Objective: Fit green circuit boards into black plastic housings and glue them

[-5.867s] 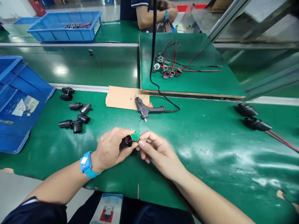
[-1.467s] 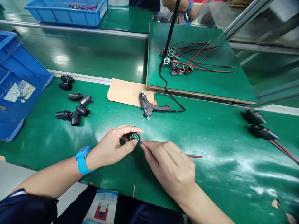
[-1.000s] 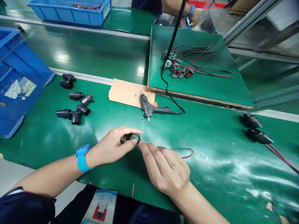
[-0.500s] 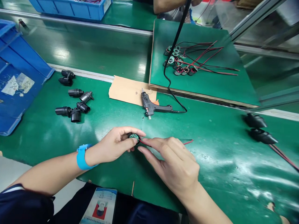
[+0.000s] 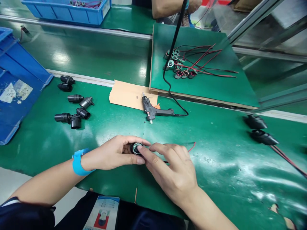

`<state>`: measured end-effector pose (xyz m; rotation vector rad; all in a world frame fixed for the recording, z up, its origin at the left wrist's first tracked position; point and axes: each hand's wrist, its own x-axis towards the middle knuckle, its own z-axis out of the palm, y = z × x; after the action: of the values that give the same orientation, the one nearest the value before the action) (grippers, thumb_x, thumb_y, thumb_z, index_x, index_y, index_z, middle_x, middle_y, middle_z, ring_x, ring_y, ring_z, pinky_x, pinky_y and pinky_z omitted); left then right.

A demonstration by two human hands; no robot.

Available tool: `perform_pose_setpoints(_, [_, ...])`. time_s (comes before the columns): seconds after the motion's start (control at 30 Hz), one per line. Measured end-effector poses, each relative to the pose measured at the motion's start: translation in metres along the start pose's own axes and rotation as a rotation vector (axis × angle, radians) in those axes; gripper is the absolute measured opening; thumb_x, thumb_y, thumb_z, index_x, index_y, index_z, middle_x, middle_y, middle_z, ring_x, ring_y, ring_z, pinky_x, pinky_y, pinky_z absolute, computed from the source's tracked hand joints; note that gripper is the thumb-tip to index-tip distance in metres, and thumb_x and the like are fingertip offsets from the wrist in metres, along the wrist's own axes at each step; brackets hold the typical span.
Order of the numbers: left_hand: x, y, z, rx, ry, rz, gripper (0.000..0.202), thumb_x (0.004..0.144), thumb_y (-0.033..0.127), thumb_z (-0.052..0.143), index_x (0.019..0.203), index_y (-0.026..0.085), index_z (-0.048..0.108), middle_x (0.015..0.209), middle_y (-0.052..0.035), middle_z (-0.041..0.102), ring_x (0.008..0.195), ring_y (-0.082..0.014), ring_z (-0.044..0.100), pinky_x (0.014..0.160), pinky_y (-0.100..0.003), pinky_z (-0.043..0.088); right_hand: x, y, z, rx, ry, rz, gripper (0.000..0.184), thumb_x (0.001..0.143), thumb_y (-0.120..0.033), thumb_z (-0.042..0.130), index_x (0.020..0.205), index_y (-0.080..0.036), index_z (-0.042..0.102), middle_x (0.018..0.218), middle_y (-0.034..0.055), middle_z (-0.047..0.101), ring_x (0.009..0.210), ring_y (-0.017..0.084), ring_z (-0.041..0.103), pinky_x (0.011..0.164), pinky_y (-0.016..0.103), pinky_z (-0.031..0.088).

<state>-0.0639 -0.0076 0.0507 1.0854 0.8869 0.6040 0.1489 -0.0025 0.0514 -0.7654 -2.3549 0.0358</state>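
A short black cylindrical housing [image 5: 132, 148] rests in my left hand [image 5: 117, 153], gripped between the fingers behind and the thumb in front. A small round green circuit board [image 5: 135, 146] shows in its mouth, facing up. My right hand [image 5: 175, 169] has its thumb tip pressed on the board, with the other fingers curled close by the housing's right side. A red wire [image 5: 192, 146] emerges beyond the right hand; part of its length is hidden under the fingers. Above my hands lies a black glue gun [image 5: 152, 108] on a piece of tan cardboard [image 5: 126, 95].
Several black plastic fittings [image 5: 75, 121] stand at left beside a blue bin [image 5: 24, 83]. Wired round boards [image 5: 178, 65] lie on a raised green board [image 5: 203, 92], crossed by a black cord [image 5: 168, 80]. Two black fittings [image 5: 263, 136] lie right. Across the bench, another person's arm [image 5: 165, 8] shows.
My right thumb has moved left from the wire onto the circuit board. My left thumb has shifted off the board to the housing's front side. The view has shifted slightly.
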Motion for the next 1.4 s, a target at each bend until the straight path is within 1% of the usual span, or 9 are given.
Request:
perform_pose_setpoints(0.1, [-0.002,0.002,0.001,0.118,0.015,-0.014,0.045,0.086,0.029,0.073,0.131,0.024,0.064,0.099,-0.0025,0.07,0.084,-0.0151,0.061,0.074,-0.026,0.05,0.001,-0.002,0.0,0.039,-0.059,-0.033,0.023,0.095,-0.008,0.058,0.116,-0.008,0.067,0.093,0.0097,0.072,0.083,0.02,0.058,0.066,0.036,0.043])
perform_pose_setpoints(0.2, [-0.003,0.004,0.002,0.174,0.012,-0.046,0.045,0.087,0.025,0.072,0.131,0.022,0.065,0.089,0.0002,0.069,0.075,-0.0125,0.057,0.069,-0.024,0.049,0.002,-0.002,0.002,0.104,-0.065,-0.061,0.014,0.095,-0.007,0.057,0.105,-0.008,0.068,0.085,0.0074,0.072,0.075,0.017,0.058,0.062,0.034,0.046])
perform_pose_setpoints(0.47, [-0.002,-0.002,0.002,0.173,-0.032,-0.101,0.048,0.088,0.033,0.071,0.134,0.023,0.063,0.1,-0.0032,0.071,0.085,-0.0171,0.06,0.077,-0.03,0.049,0.003,0.006,0.004,0.244,-0.139,-0.122,0.017,0.098,-0.007,0.053,0.093,-0.01,0.069,0.078,0.0062,0.07,0.077,0.017,0.063,0.067,0.03,0.054])
perform_pose_setpoints(0.63, [-0.004,-0.006,0.003,0.158,0.033,-0.052,0.054,0.087,0.037,0.071,0.136,0.019,0.06,0.097,-0.0047,0.069,0.082,-0.0175,0.059,0.074,-0.029,0.049,0.002,0.007,0.009,0.171,-0.054,-0.096,0.016,0.098,-0.01,0.054,0.099,-0.009,0.07,0.078,0.0055,0.069,0.072,0.016,0.06,0.062,0.029,0.051])
perform_pose_setpoints(0.77, [0.001,-0.009,0.003,0.215,0.19,0.012,0.051,0.095,0.046,0.054,0.136,0.016,0.06,0.078,-0.0031,0.065,0.075,-0.0176,0.059,0.073,-0.031,0.048,0.003,0.008,0.016,0.093,0.058,-0.053,0.02,0.1,-0.014,0.051,0.111,-0.011,0.068,0.087,0.0059,0.071,0.077,0.016,0.061,0.067,0.03,0.05])
perform_pose_setpoints(0.9, [0.01,-0.013,0.005,0.152,0.304,0.066,0.058,0.089,0.056,0.058,0.127,0.013,0.066,0.069,-0.0026,0.062,0.065,-0.0167,0.055,0.066,-0.029,0.045,0.004,0.006,0.024,0.032,0.12,-0.022,0.022,0.1,-0.015,0.05,0.115,-0.013,0.065,0.09,0.0059,0.071,0.077,0.016,0.06,0.067,0.031,0.05])
perform_pose_setpoints(1.1, [0.013,-0.017,0.006,0.191,0.338,0.096,0.072,0.085,0.071,0.057,0.129,0.015,0.066,0.072,-0.0039,0.064,0.067,-0.0175,0.056,0.068,-0.03,0.047,0.001,0.003,0.033,-0.071,0.132,0.009,0.026,0.1,-0.017,0.047,0.12,-0.015,0.063,0.089,0.0055,0.069,0.073,0.018,0.055,0.062,0.033,0.045])
perform_pose_setpoints(1.27, [0.013,-0.025,-0.002,0.266,0.297,0.117,0.069,0.091,0.066,0.053,0.141,0.019,0.056,0.079,-0.0041,0.065,0.073,-0.0184,0.057,0.073,-0.031,0.049,0.002,0.003,0.037,-0.13,0.126,0.045,0.025,0.096,-0.019,0.053,0.12,-0.02,0.062,0.088,0.0033,0.067,0.073,0.019,0.053,0.062,0.034,0.042])
perform_pose_setpoints(1.4, [0.013,-0.023,0.0,0.288,0.277,0.121,0.06,0.094,0.059,0.053,0.14,0.02,0.057,0.082,-0.0052,0.066,0.075,-0.0187,0.056,0.072,-0.031,0.049,0.008,0.005,0.03,-0.133,0.097,0.074,0.017,0.094,-0.02,0.058,0.11,-0.021,0.066,0.087,0.0021,0.067,0.075,0.019,0.055,0.063,0.033,0.043])
